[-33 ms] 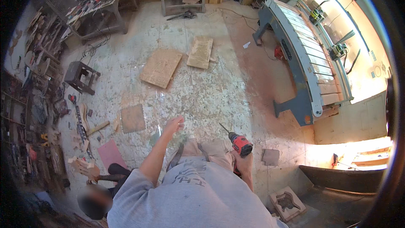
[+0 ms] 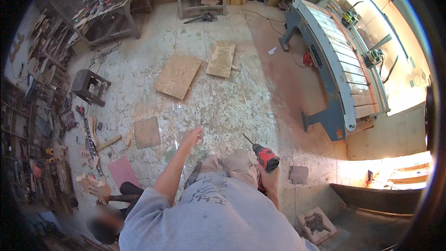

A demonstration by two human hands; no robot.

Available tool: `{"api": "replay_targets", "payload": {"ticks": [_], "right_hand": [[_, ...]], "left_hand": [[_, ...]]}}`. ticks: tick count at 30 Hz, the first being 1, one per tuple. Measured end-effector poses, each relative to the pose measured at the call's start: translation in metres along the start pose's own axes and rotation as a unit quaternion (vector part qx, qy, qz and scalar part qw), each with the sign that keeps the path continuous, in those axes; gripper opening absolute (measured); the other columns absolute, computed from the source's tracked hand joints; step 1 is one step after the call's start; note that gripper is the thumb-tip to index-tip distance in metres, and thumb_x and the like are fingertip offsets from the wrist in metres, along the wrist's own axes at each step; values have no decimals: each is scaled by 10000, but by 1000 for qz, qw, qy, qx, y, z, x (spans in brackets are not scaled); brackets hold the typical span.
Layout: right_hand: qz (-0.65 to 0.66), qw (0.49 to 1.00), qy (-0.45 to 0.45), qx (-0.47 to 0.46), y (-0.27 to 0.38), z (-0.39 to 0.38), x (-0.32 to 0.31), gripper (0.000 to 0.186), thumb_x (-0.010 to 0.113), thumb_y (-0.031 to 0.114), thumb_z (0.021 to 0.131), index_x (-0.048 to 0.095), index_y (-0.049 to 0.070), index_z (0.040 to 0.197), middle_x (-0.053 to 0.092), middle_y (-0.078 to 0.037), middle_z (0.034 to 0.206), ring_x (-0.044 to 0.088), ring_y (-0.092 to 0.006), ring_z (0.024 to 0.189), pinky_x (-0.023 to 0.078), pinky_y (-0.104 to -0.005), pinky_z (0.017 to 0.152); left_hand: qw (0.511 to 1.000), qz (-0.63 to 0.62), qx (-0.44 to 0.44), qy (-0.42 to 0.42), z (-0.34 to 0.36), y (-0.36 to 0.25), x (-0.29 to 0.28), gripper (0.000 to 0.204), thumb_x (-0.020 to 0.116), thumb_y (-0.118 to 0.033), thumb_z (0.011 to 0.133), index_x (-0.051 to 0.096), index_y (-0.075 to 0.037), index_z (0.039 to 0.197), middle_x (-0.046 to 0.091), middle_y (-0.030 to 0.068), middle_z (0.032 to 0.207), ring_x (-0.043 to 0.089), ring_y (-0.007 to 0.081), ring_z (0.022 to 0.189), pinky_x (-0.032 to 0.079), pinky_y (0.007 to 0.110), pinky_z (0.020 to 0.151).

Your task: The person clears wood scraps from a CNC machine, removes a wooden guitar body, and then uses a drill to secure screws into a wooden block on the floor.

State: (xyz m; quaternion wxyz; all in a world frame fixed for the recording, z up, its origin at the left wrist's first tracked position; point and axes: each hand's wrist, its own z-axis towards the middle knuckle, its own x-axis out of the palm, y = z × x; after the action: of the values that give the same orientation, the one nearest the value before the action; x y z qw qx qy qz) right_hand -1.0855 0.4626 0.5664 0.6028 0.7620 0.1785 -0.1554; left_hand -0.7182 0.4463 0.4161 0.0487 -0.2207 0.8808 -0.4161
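A red and black cordless drill (image 2: 267, 159) is in my right hand (image 2: 270, 176), held by its grip low in front of my right side. Its long thin bit points forward and to the left. My left hand (image 2: 192, 138) is raised in front of my body, over the stained tile floor, with its fingers curled together. Whatever those fingers may hold is too small to make out. Beyond that hand, a square brown board (image 2: 147, 132) lies on the floor to the left. Farther ahead lie a larger wooden board (image 2: 178, 77) and a smaller one (image 2: 220, 59).
At lower left another person (image 2: 127, 200) works beside a wooden guitar body (image 2: 95, 187). A guitar neck (image 2: 88, 135) and a dark stool (image 2: 90, 86) stand left. A large grey flatbed machine (image 2: 320, 74) fills the right. A cut-out wooden form (image 2: 317, 224) lies lower right.
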Motion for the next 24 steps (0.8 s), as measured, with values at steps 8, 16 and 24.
{"api": "replay_targets", "payload": {"ticks": [8,16,24], "right_hand": [[-29,994,102,-39,37,229,16,316,736,145,785,677,10,1065,655,-40,763,624,-142,565,498,-307,548],[-112,980,165,-20,113,456,27,258,756,203,770,698,24,946,638,-63,623,637,-153,563,508,-344,578],[-269,928,251,-48,188,636,47,315,769,210,760,690,-1,982,666,-97,723,629,-219,654,512,-380,681]], "left_hand": [[997,-39,-18,-64,118,-67,30,461,618,-463,916,664,-81,1168,695,61,1136,672,159,910,468,313,768],[978,35,-133,-158,199,-106,61,464,669,-450,889,681,-58,1139,693,63,1101,667,169,888,488,310,735],[903,423,59,52,195,-231,180,315,769,-299,762,738,-48,949,636,241,1018,596,408,1023,486,465,904]]}}
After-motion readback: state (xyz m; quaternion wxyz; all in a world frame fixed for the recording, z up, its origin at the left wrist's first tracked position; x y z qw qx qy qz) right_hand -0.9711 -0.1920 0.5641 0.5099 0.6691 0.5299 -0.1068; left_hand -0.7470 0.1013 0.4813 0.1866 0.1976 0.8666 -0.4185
